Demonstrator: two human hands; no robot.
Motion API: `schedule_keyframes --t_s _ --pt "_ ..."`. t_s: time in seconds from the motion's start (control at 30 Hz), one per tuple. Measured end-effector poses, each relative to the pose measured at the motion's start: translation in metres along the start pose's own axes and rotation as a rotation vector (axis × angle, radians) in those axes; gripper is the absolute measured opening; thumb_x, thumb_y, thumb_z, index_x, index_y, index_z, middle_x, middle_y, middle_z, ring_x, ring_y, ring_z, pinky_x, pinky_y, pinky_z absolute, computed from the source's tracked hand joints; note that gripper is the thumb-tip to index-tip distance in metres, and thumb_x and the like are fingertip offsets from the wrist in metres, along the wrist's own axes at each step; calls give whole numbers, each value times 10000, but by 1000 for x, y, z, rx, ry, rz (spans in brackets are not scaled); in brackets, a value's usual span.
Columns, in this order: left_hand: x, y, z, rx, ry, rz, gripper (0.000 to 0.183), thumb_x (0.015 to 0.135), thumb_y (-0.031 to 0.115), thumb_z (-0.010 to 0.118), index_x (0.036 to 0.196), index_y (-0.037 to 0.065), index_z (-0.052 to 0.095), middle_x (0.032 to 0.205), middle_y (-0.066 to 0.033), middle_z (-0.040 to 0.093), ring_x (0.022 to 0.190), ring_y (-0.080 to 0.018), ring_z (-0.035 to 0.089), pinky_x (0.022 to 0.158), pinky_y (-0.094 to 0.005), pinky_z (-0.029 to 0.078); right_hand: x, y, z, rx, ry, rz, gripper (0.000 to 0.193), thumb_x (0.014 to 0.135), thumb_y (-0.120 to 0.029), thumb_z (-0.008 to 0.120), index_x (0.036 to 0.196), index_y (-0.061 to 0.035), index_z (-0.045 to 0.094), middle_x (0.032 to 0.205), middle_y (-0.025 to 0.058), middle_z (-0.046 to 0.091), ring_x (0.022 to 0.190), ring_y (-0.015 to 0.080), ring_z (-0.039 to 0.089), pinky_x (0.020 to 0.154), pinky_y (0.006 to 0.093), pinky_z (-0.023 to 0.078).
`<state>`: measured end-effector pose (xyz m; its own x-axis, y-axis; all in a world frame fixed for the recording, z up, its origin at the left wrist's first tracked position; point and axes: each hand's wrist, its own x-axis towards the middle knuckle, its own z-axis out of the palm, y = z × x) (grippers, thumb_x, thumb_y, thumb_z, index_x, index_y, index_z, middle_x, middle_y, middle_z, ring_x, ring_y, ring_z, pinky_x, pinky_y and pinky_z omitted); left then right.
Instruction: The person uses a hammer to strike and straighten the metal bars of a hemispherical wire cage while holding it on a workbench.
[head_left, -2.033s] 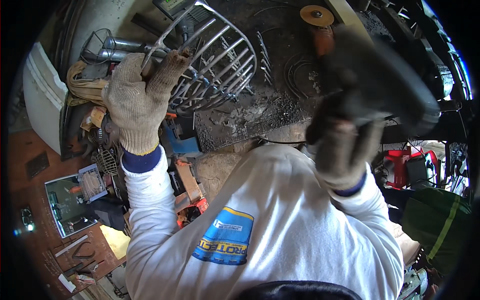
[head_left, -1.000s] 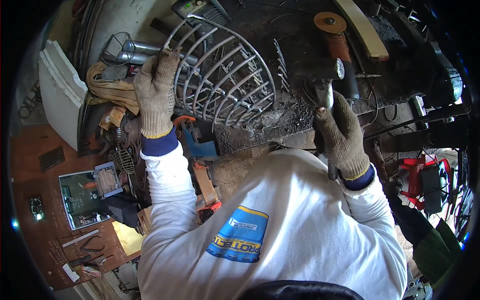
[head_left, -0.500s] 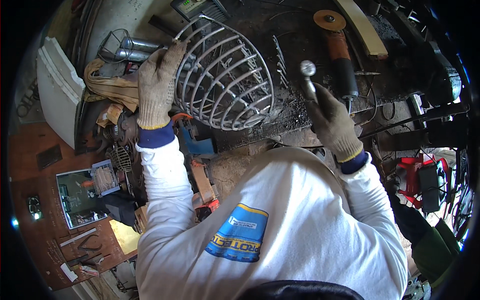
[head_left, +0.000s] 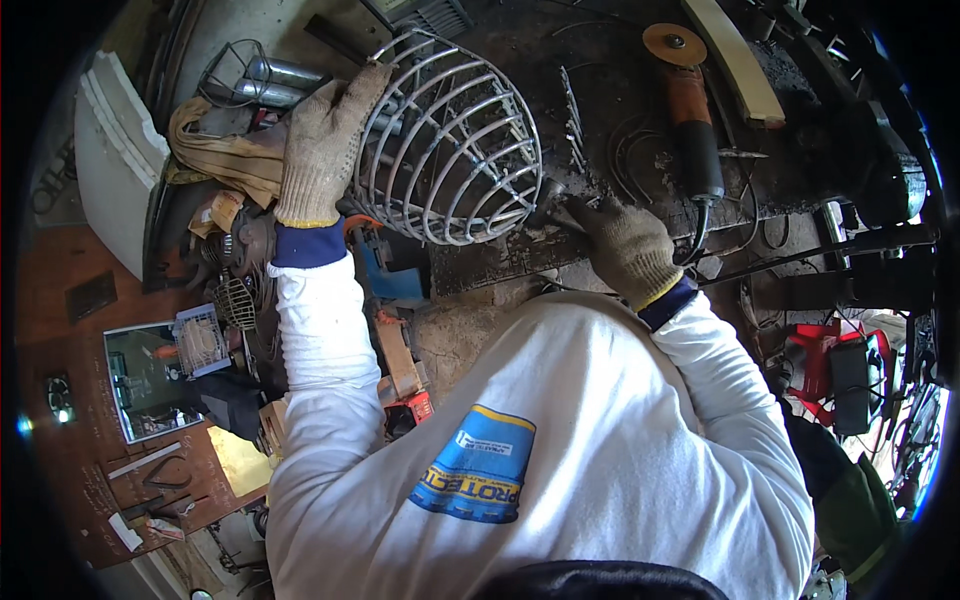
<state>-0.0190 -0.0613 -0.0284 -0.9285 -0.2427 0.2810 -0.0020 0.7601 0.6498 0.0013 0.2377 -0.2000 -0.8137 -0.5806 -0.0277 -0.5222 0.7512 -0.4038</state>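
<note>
Your left hand (head_left: 325,150) has its fingers curled over the rim of the wire basket (head_left: 455,145), pinching it at the upper left, and I'd guess that's to keep the thing from skating around, since round bars on a gritty bench (head_left: 620,90) don't look like they'd sit steady. Basket's at the back of your left-hand side, resting on the bench as far as I can tell. Your right hand (head_left: 635,250) is wrapped around the handle of a hammer (head_left: 555,188), head right by the basket's right edge; can't tell if they touch. Grip seems to leave the head well clear of your glove, sensible imo. The angle grinder (head_left: 694,125) lies off to the right, probably parked there so it's out of the way. Headcount: two gloves, one basket, one hammer, one grinder with one disc, one pale strip (head_left: 735,60), two shiny cylinders (head_left: 265,93). Basket bars overlap too much to count.
</note>
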Motion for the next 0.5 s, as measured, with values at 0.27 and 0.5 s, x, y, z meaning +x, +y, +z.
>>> schedule_keyframes --t_s 0.27,0.5 --pt "8 -4 3 249 -60 65 672 898 616 571 893 -51 656 750 -195 622 733 -302 591 718 -396 452 1 0 -3 -7 32 -40 399 858 -254 659 1250 -183 634 1070 155 654 964 348 663 817 461 535" --pt "3 -3 8 292 -97 212 699 898 664 534 851 -21 661 682 -150 591 626 -280 567 620 -395 443 2 1 3 -83 -59 81 346 905 -227 602 1240 -140 607 1048 172 652 917 354 672 767 485 529"
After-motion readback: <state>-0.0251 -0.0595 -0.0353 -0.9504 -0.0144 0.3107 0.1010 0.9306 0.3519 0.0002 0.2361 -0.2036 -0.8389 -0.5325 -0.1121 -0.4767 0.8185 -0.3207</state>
